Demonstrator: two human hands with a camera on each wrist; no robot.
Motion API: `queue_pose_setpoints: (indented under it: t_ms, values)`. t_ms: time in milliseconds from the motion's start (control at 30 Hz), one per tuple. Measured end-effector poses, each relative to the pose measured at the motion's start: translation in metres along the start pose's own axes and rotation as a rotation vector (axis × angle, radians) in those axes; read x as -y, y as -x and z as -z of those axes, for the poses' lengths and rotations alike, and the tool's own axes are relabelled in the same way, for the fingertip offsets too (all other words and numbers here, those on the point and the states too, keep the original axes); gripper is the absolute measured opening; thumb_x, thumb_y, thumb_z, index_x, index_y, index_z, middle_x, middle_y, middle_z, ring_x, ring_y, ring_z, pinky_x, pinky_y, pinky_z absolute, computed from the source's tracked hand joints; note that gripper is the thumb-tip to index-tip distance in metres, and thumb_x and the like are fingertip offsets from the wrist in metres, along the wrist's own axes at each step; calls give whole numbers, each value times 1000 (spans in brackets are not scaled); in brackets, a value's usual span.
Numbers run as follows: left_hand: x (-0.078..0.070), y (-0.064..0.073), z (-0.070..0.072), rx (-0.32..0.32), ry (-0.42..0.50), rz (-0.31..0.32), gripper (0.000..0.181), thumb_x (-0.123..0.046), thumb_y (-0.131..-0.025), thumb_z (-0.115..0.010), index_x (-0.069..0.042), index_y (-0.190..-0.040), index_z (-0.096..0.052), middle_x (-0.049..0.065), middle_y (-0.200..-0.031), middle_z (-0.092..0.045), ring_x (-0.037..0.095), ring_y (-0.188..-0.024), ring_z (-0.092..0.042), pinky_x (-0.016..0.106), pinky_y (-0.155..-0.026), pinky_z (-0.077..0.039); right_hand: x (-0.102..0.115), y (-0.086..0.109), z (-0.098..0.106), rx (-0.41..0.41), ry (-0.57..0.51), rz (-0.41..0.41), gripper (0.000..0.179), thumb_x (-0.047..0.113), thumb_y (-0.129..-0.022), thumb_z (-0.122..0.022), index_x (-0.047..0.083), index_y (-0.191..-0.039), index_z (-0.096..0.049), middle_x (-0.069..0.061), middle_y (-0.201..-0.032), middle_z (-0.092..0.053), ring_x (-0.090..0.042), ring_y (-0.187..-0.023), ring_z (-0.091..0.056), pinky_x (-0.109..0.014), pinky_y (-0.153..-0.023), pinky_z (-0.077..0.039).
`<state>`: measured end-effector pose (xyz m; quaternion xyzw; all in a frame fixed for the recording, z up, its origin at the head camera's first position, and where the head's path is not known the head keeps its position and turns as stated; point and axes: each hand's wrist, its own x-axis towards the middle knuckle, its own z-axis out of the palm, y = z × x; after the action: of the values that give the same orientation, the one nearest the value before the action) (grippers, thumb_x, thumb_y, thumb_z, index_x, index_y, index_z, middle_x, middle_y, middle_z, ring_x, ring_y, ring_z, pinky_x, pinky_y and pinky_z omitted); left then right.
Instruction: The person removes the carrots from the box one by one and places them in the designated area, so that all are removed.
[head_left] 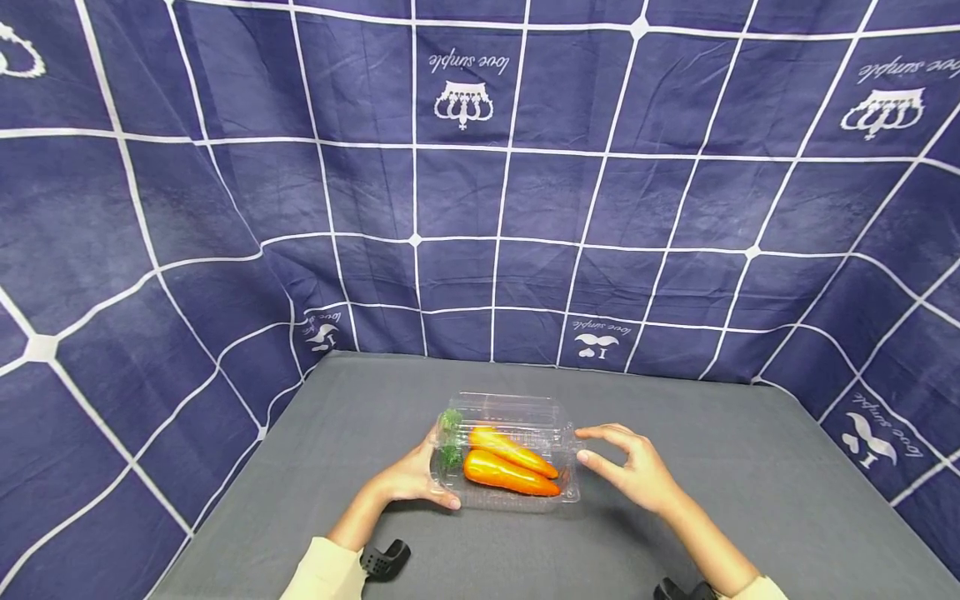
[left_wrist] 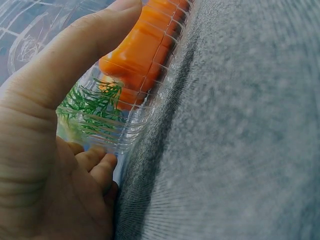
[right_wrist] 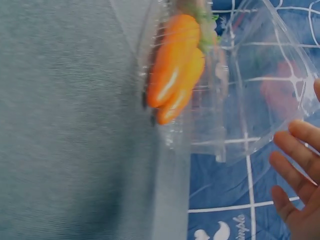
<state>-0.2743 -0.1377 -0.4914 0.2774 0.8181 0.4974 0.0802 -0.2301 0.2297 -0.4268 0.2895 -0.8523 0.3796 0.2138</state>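
Note:
A clear plastic clamshell box (head_left: 510, 502) sits on the grey table, its hinged lid (right_wrist: 240, 95) standing raised in the right wrist view. Inside lie two orange carrots (head_left: 504, 473) with green leafy tops (head_left: 450, 442) toward the left end. My left hand (head_left: 412, 477) grips that end, its thumb along the front side and its other fingers at the end wall, as the left wrist view shows. Beside the right end, my right hand (head_left: 637, 467) is held up with fingers loosely extended and holding nothing. Whether its fingertips touch the lid, I cannot tell.
The grey tabletop (head_left: 360, 392) extends around the box. Blue cloth (head_left: 465, 208) with white grid lines hangs behind it and along both sides. Black bands (head_left: 386, 560) sit at both wrists.

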Motion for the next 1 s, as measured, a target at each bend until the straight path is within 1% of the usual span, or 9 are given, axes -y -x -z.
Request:
queue_pose_setpoints:
  t_ms: [67, 133, 233, 267, 367, 567, 733, 833, 1000]
  values:
    - [0, 2, 0, -9, -32, 46, 138, -24, -57, -96, 3, -153, -1, 31, -154, -20, 40, -140, -25, 55, -112, -21, 2, -6, 2, -17, 3, -11, 25, 13, -84, -77, 18, -108, -74, 9, -104, -70, -12, -100, -62, -25, -89, -46]
    - [0, 3, 0, -15, -49, 66, 137, -25, -57, -96, 5, -153, -2, 34, -152, -21, 43, -139, -26, 57, -111, -22, 3, -12, 4, -32, 8, -14, 23, 13, -85, -76, 18, -107, -75, 9, -103, -70, -12, -100, -62, -26, -89, -46]
    - [0, 3, -1, -14, -31, 64, 138, -22, -57, -96, 5, -152, 0, 35, -153, -19, 44, -139, -24, 57, -112, -21, 4, -22, 5, -54, 9, -24, 19, 12, -86, -74, 18, -105, -75, 8, -101, -70, -12, -99, -62, -28, -88, -46]
    - [0, 3, -2, -12, -26, 58, 138, -21, -57, -96, 5, -153, 1, 34, -153, -17, 44, -140, -23, 56, -112, -21, 4, -24, 5, -63, 7, -34, 19, 10, -86, -73, 17, -104, -75, 7, -100, -71, -14, -98, -63, -31, -87, -47]
    - [0, 3, -2, -14, -16, 58, 139, -22, -57, -96, 3, -153, 1, 33, -155, -15, 43, -141, -21, 56, -112, -20, 10, -33, 5, -92, -16, -69, 15, 8, -88, -71, 12, -102, -75, 3, -98, -72, -12, -95, -63, -30, -84, -47]
    - [0, 3, -1, -18, -30, 83, 139, -21, -57, -96, 4, -153, 1, 34, -154, -13, 44, -141, -20, 57, -112, -19, 6, -43, -2, -147, -103, -188, 14, 11, -94, -65, 8, -104, -74, -2, -100, -72, -8, -87, -62, -22, -78, -49]
    - [-3, 3, -1, -14, -38, 91, 138, -20, -58, -96, 5, -153, 1, 36, -153, -13, 47, -141, -19, 59, -112, -19, 28, -54, 1, -197, -163, -258, 16, 5, -95, -62, -4, -103, -72, -17, -100, -71, -7, -79, -61, -18, -70, -48]
    - [-3, 3, -1, -11, -36, 96, 137, -19, -58, -96, 5, -153, 1, 36, -154, -13, 46, -141, -18, 59, -112, -19, 43, -63, 5, -217, -168, -281, 17, 4, -95, -60, -9, -101, -70, -22, -98, -69, -6, -75, -59, -17, -67, -46]
    - [-4, 3, 0, -10, -30, 103, 138, -20, -59, -96, 4, -153, 2, 35, -154, -12, 46, -141, -17, 58, -112, -18, 41, -77, 5, -202, -194, -326, 22, 7, -97, -57, -11, -103, -68, -24, -99, -69, -9, -84, -61, -14, -72, -45]
